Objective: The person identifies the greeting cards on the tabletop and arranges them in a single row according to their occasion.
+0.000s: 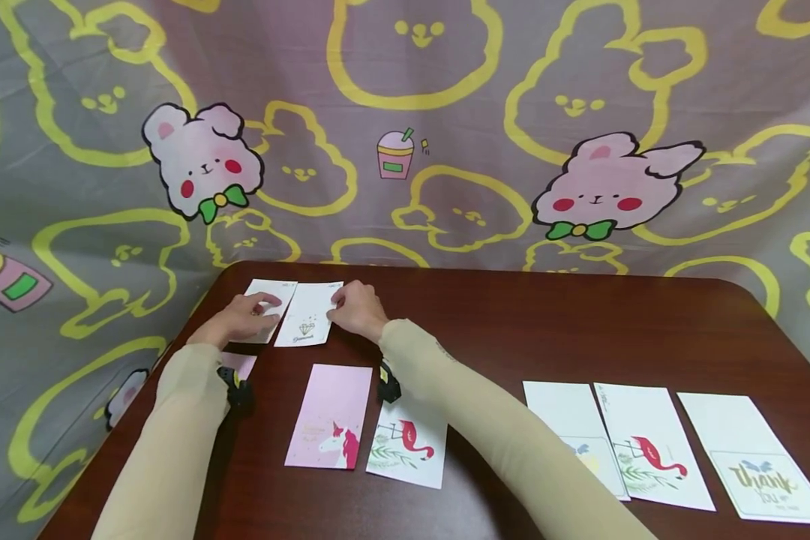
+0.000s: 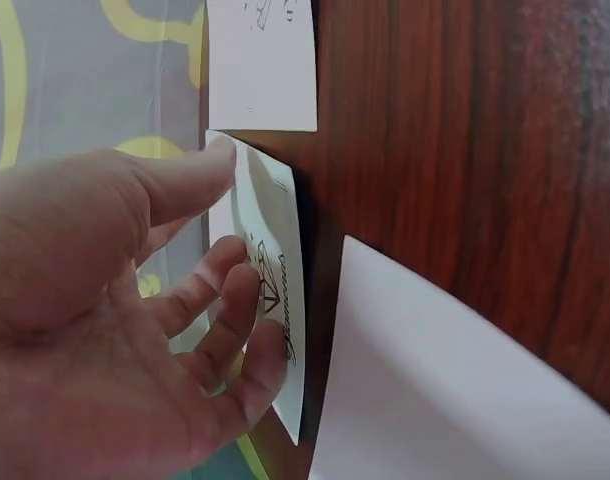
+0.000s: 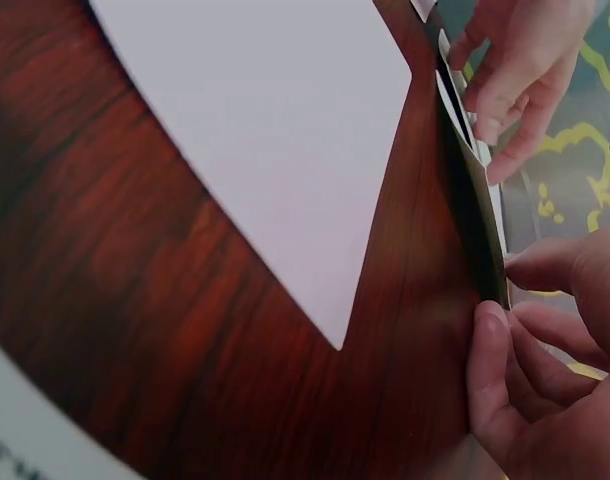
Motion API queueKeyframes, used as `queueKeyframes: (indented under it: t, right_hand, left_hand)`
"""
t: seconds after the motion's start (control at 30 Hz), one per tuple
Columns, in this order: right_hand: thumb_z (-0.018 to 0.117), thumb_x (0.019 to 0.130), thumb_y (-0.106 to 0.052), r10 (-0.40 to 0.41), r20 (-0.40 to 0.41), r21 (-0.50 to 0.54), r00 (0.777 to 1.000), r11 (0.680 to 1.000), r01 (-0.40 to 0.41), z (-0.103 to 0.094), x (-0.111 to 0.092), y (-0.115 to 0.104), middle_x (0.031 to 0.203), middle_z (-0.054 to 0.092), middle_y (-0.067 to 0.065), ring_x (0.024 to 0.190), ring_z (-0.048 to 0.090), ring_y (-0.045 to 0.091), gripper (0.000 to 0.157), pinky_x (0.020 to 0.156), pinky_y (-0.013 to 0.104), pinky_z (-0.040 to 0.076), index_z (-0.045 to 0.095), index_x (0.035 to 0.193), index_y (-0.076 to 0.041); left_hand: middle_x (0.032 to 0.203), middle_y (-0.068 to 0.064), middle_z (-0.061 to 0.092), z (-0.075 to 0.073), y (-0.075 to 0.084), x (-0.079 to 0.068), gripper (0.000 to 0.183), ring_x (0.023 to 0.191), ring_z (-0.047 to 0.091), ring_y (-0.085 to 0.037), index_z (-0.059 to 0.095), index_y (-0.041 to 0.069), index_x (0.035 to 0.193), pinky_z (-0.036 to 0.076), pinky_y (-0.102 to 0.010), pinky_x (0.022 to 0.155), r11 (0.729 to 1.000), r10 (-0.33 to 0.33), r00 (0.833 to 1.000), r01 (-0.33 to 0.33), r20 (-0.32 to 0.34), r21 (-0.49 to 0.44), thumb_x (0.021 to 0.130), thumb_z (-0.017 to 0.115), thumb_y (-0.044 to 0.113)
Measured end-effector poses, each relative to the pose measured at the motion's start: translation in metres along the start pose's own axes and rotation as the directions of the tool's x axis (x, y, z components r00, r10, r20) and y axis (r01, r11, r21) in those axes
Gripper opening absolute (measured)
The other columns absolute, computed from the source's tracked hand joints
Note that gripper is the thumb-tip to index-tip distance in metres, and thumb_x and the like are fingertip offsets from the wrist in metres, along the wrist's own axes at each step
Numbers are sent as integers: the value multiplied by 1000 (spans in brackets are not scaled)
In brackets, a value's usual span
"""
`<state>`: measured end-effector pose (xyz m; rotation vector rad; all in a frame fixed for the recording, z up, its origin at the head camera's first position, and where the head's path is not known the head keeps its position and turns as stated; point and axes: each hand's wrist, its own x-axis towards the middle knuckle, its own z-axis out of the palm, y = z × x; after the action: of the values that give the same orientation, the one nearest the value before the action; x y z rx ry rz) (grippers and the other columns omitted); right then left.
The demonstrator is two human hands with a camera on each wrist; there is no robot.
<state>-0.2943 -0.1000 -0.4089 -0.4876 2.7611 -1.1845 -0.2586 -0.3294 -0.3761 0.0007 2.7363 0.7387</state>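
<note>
Two white cards lie side by side at the far left of the table. My left hand (image 1: 243,315) is over the left card (image 1: 285,289), thumb and bent fingers apart with a gap between them. In the left wrist view, that slightly curved card (image 2: 270,225) shows a diamond print behind the fingertips. The right diamond-print card (image 1: 304,311) has its right edge pinched between thumb and fingers of my right hand (image 1: 359,309). In the right wrist view, its edge (image 3: 485,220) stands a little above the table, with dark shadow underneath.
Nearer me are a pink unicorn card (image 1: 327,412), a flamingo card (image 1: 415,446) partly behind my right sleeve, and a pink card (image 1: 243,364) mostly behind my left arm. A second flamingo card (image 1: 655,450) and a thank-you card (image 1: 759,457) lie right. A patterned curtain (image 1: 445,210) borders the table (image 1: 513,322).
</note>
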Motion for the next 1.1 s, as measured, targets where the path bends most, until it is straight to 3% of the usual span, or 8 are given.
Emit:
queueKeyframes:
  t: [0.2,0.5,0.77,1.1]
  right_hand:
    - [77,88,-22,11,-15,-34,1000,999,-12,2,1,-2,103,76,4,81,64,15,23,73,27,53,79,106,-8]
    - [77,89,-24,43,-16,-71,999,997,-44,1,0,-5,105,76,4,83,66,18,24,75,32,55,79,108,-10]
    - [78,88,-27,82,-26,-94,996,992,-84,4,3,-6,111,77,2,94,71,21,27,84,38,57,79,111,-14]
    - [80,88,-29,67,-8,-95,998,993,-67,5,4,-6,110,76,1,88,68,18,28,81,37,57,78,111,-14]
  left_hand:
    - [132,-40,40,3,1,3,48,116,46,-49,48,-3,136,42,-62,102,1000,-8,999,9,-45,9,99,63,23]
    - [137,-37,34,6,3,7,52,120,44,-49,45,3,140,40,-64,107,995,-103,993,104,-49,14,98,65,27]
    - [131,-35,40,8,3,7,48,116,45,-47,49,2,136,43,-60,101,997,-64,995,67,-83,28,97,65,25]
    - [129,-33,45,9,5,7,46,114,47,-45,53,2,135,44,-58,99,993,-53,992,64,-115,95,97,64,26]
